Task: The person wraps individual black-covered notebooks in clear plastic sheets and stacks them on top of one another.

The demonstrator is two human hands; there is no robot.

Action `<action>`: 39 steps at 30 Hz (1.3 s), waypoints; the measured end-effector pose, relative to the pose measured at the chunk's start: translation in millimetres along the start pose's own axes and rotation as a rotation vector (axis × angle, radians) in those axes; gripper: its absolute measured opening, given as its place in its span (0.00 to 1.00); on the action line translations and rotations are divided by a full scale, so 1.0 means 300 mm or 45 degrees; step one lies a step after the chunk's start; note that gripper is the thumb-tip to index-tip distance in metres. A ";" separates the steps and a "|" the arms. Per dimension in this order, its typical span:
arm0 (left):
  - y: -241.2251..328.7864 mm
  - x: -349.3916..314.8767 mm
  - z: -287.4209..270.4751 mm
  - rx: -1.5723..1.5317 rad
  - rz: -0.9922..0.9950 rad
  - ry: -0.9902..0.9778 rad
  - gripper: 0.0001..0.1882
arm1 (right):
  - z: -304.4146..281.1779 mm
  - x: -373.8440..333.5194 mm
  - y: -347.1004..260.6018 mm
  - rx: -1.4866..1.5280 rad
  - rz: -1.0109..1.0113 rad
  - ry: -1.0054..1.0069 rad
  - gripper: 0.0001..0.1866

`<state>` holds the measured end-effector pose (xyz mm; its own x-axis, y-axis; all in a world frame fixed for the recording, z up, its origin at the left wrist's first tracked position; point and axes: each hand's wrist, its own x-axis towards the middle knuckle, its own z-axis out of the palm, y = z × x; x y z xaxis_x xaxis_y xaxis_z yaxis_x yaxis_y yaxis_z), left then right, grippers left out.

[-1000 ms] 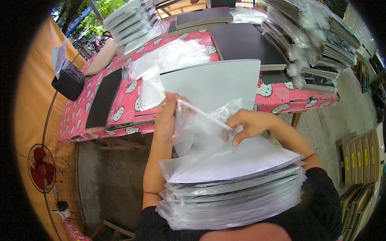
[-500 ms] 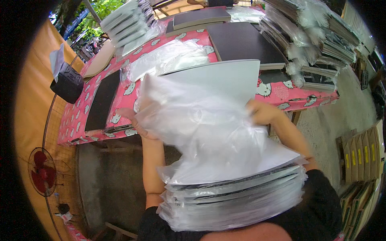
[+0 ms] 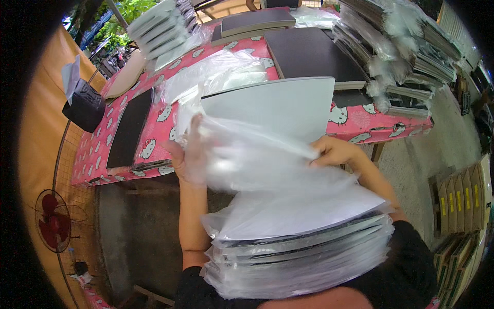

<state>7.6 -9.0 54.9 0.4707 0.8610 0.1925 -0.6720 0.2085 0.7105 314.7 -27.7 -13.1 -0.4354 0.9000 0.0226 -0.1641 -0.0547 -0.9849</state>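
A clear plastic bag (image 3: 247, 154), blurred by motion, stretches between my hands. My right hand (image 3: 337, 153) pinches its edge on the right. On the left, my left hand (image 3: 186, 154) is raised against the bag, thumb apart and fingers extended, partly veiled by the film. Behind the bag, a pale grey sheet or board (image 3: 278, 103) with a dark upper edge rests at the table's front. Close to my body lies a stack of plastic-wrapped flat boards (image 3: 303, 257), a white face on top.
A pink patterned table (image 3: 92, 159) carries dark boards (image 3: 316, 54), loose plastic bags (image 3: 216, 74) and a tall wrapped stack (image 3: 159, 31). More wrapped stacks (image 3: 411, 62) stand at the right. A black bin (image 3: 86, 105) and red fan (image 3: 53, 221) are left; cardboard files (image 3: 460, 201) stand right.
The plastic bag has come down and drawn narrower, uncovering more of the pale sheet. My left hand has turned upward with fingers raised; my right hand has shifted slightly downward.
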 end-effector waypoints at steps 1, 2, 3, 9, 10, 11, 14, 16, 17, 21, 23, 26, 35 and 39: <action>-0.008 0.000 -0.017 0.342 -0.057 0.039 0.30 | 0.008 0.004 -0.017 -0.056 -0.026 0.036 0.10; -0.020 -0.029 -0.168 0.756 -0.224 -0.087 0.28 | 0.027 0.024 -0.038 -0.117 -0.061 0.029 0.09; -0.043 -0.046 -0.331 1.154 -0.401 -0.218 0.27 | 0.003 0.039 -0.049 -0.049 -0.251 0.045 0.09; 0.027 0.015 -0.100 0.114 0.074 0.445 0.11 | -0.003 0.037 -0.165 -0.160 -0.307 0.308 0.20; 0.046 0.013 -0.038 0.014 0.144 0.670 0.09 | 0.029 0.052 -0.201 -0.222 -0.462 0.292 0.22; 0.047 -0.003 -0.067 0.095 0.169 0.715 0.08 | 0.088 0.066 -0.266 -0.266 -0.521 0.318 0.28; 0.033 -0.026 -0.050 0.651 0.279 0.667 0.08 | 0.094 0.074 -0.268 -1.416 -0.369 0.727 0.34; 0.032 -0.065 0.110 1.392 0.490 0.410 0.10 | 0.077 0.008 -0.232 -1.747 -0.760 0.899 0.31; 0.064 -0.057 0.098 1.499 0.735 0.301 0.10 | 0.080 -0.033 -0.235 -1.812 -0.879 0.894 0.28; 0.077 -0.050 0.020 1.368 0.794 0.533 0.09 | -0.039 -0.063 -0.296 -0.597 -0.154 0.158 0.18; 0.073 -0.019 0.025 0.701 0.508 0.653 0.06 | -0.070 -0.034 -0.294 0.104 0.043 0.216 0.15; 0.126 -0.033 -0.070 -0.180 -0.087 0.646 0.08 | -0.005 -0.046 -0.302 0.393 -0.105 0.414 0.13; 0.061 -0.146 -0.062 0.520 0.314 0.358 0.34 | 0.037 -0.059 -0.233 0.109 -0.260 0.634 0.17; 0.144 -0.198 0.035 1.205 0.196 0.127 0.21 | 0.028 -0.056 -0.247 0.109 -0.230 0.620 0.15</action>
<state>-43.3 -56.1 81.3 0.3361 0.8922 0.3017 0.0379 -0.3328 0.9422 326.8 -42.3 60.8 0.0652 0.9939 0.0886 -0.2789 0.1034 -0.9547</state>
